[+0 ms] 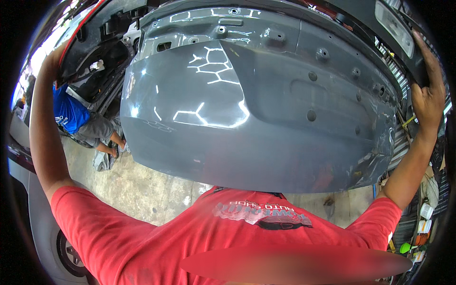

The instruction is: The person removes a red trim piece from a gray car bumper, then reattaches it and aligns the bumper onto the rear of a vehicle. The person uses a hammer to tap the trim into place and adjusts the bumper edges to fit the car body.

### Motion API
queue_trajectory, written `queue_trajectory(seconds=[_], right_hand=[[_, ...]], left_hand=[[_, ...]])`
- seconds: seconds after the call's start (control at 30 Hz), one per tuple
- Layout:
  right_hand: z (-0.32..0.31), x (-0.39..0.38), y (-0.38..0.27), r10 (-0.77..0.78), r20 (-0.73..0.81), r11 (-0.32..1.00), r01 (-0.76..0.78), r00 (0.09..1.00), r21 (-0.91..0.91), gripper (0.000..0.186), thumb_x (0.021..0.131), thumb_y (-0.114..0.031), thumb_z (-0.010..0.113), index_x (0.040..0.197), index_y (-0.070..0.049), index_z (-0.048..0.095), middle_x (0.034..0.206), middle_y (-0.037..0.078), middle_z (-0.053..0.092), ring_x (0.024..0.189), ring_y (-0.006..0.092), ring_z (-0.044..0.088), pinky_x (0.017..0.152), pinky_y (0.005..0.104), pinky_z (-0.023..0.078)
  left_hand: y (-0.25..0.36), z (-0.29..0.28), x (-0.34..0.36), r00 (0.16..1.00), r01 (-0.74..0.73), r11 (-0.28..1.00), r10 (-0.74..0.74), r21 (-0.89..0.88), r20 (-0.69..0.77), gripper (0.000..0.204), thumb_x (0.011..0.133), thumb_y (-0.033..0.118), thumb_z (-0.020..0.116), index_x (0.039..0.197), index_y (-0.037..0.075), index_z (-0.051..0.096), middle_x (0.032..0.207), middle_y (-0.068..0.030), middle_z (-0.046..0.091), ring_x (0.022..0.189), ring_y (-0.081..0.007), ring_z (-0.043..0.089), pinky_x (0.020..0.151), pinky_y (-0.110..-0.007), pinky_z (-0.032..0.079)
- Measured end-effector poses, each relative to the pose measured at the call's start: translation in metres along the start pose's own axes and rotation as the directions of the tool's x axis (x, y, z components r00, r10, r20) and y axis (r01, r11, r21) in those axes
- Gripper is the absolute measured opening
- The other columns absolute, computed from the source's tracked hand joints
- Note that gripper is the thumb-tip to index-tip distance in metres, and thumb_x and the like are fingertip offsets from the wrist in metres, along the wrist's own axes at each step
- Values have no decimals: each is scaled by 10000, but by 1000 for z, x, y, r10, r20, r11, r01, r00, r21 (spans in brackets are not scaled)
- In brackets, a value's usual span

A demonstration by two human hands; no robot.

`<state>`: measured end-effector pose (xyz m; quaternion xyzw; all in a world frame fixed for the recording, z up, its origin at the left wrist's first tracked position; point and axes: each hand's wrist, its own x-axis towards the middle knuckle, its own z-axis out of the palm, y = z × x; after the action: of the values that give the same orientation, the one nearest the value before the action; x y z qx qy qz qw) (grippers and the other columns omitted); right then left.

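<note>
Both my arms are raised wide around a large glossy grey car tailgate (199, 128). At the upper right, my right hand (429, 97) is closed on the edge of a dark trim panel (418, 66) with a clear lamp (395, 27) set in it. One finger stretches along the panel beside the lamp. At the upper left, my left hand (58, 53) meets a black part with a red edge (85, 35); its fingers are hidden behind that part. Whether the two dark parts are one piece, I cannot tell.
A person in a blue shirt (70, 110) sits low at the left, near grey cloth (103, 161) on the concrete floor (137, 197). A grey car with a wheel (71, 254) is at the lower left. Several small containers (424, 227) stand at the right.
</note>
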<state>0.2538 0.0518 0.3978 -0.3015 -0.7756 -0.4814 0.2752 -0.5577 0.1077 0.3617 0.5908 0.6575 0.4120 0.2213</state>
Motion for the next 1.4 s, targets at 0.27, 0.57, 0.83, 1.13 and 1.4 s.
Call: queue_trajectory(seconds=[0.27,0.57,0.83,1.13,1.4], right_hand=[[20,15,1,-21,239,972,-36,971,231,860,678,144,471,1498,-107,547,1509,109,574,1450,282,482,1272,429,298],[68,53,3,-73,352,893,-96,933,439,856,636,103,467,1473,-50,563,1476,144,597,1430,260,502,1259,379,278],[103,69,6,-36,450,854,-206,892,477,866,645,72,484,1484,-122,574,1470,127,605,1418,244,509,1248,372,290],[120,78,4,-48,523,782,-293,851,549,884,646,99,517,1491,-155,572,1490,101,593,1436,233,490,1268,382,266],[123,88,12,-48,570,801,-310,820,512,894,623,79,510,1493,-118,564,1521,76,566,1462,207,452,1275,350,240]], left_hand=[[-2,1,27,916,252,949,-297,188,271,445,1003,325,628,1307,3,667,1080,-148,761,915,-222,748,874,-394,612],[-3,25,28,925,274,948,-306,162,226,432,970,350,638,1189,-15,709,954,-209,762,745,-285,755,724,-522,637],[16,63,10,935,276,938,-312,210,165,452,972,358,623,1195,-28,695,971,-235,757,744,-296,758,701,-547,635],[-9,47,28,956,252,932,-281,260,81,532,974,463,603,1232,9,698,1029,-212,766,788,-311,763,748,-481,623],[-13,21,62,950,-213,793,304,571,-68,482,1052,391,556,1397,63,634,1195,-193,731,977,-240,717,906,-384,557]])
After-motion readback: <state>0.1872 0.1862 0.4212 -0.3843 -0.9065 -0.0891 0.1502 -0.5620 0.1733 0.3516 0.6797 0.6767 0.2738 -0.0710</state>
